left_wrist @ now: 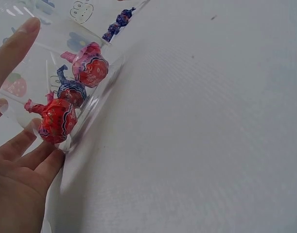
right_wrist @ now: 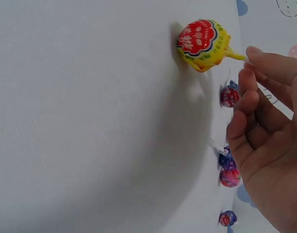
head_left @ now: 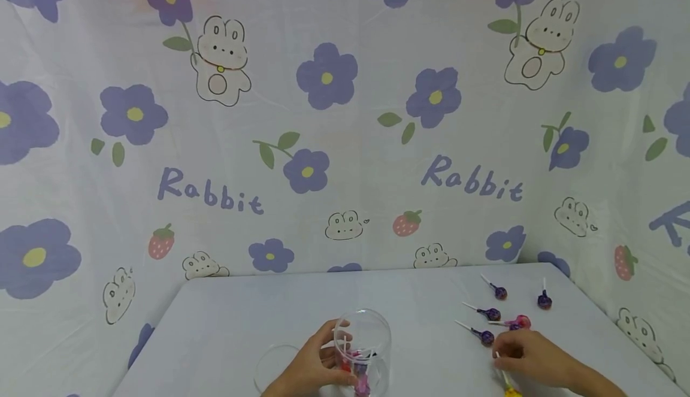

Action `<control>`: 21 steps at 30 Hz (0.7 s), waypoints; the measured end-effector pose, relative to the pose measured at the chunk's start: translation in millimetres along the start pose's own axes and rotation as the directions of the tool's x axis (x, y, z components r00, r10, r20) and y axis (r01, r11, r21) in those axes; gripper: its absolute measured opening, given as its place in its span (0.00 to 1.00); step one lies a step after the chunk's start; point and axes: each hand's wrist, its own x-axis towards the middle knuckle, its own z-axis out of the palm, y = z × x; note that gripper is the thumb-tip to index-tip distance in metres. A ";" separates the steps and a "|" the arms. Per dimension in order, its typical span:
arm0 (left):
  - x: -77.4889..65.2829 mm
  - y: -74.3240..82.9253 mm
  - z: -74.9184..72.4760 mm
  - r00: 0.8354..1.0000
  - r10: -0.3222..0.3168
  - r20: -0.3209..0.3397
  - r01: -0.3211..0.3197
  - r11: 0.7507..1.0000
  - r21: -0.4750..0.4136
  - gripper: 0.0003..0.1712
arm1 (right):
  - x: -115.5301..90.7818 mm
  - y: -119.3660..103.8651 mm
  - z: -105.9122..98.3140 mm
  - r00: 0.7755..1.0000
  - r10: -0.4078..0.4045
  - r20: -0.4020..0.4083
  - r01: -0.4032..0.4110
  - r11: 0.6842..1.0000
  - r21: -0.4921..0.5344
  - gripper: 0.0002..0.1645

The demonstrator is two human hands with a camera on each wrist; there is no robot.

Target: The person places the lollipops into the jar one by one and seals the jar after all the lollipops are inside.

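Observation:
My left hand grips a clear round jar from its left side, thumb and fingers around the wall. Inside it, in the left wrist view, lie a red lollipop, a purple lollipop and a pink-and-red lollipop. Over at the right, my right hand pinches the stick of a yellow-and-red lollipop between thumb and fingertips. The candy end points down toward the tabletop in the head view; whether it touches the surface I cannot tell.
Several purple-wrapped lollipops and a pink lollipop lie on the white table beyond my right hand. A clear round rim, perhaps a lid, lies left of the jar. A patterned curtain hangs behind and at both sides.

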 end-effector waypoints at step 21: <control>2.4 -3.3 -1.6 1.000 0.012 -0.001 -0.012 0.999 0.031 0.50 | 8.0 -31.0 -28.5 0.999 -0.031 0.008 0.029 0.979 0.201 0.06</control>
